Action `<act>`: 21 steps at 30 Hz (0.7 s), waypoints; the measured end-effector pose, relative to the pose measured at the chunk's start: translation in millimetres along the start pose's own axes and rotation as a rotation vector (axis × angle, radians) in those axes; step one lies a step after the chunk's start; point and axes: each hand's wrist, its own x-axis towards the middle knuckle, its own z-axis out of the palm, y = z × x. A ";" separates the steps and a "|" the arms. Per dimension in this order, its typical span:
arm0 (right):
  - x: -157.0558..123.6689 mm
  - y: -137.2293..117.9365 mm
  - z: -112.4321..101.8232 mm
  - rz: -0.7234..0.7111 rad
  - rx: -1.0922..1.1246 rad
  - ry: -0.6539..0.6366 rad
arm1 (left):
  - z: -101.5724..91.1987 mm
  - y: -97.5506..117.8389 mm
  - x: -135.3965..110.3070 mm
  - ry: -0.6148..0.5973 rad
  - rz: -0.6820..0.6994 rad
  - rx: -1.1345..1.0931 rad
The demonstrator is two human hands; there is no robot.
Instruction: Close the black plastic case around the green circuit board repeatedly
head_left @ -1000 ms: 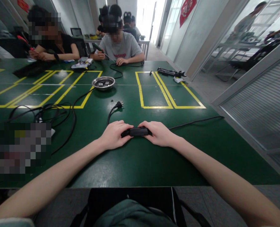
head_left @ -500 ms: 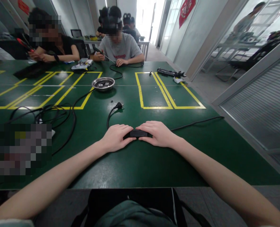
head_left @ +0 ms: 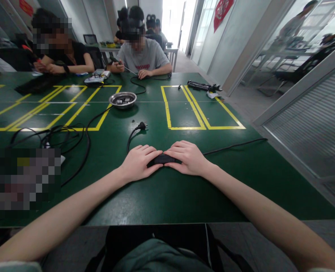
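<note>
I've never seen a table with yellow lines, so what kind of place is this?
Probably a workshop or training room. The green table has yellow lines marked on it, a metal bowl holds small metallic parts, and a person opposite holds a screwdriver-like tool.

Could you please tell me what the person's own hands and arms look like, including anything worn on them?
The left hand and right hand wear no gloves, and no rings are visible. The left forearm and right forearm are bare, without watch or bracelet. A pale greenish sleeve shows at bottom left.
</note>
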 end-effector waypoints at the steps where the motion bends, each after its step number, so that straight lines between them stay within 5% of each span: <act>1: 0.1 -0.5 -0.5 -0.001 -0.008 0.002 | 0.6 -0.1 -0.1 0.011 0.003 -0.001; 10: -1.3 1.9 -4.6 0.094 0.105 -0.188 | -0.6 0.5 -0.4 -0.018 -0.067 -0.084; 16: -3.9 1.4 -5.7 -0.002 -0.003 -0.153 | -7.5 -2.7 0.5 -0.061 -0.215 -0.321; 21: -2.6 -1.2 -6.2 -0.037 -0.050 -0.128 | -13.5 -7.4 3.7 -0.226 -0.345 -0.612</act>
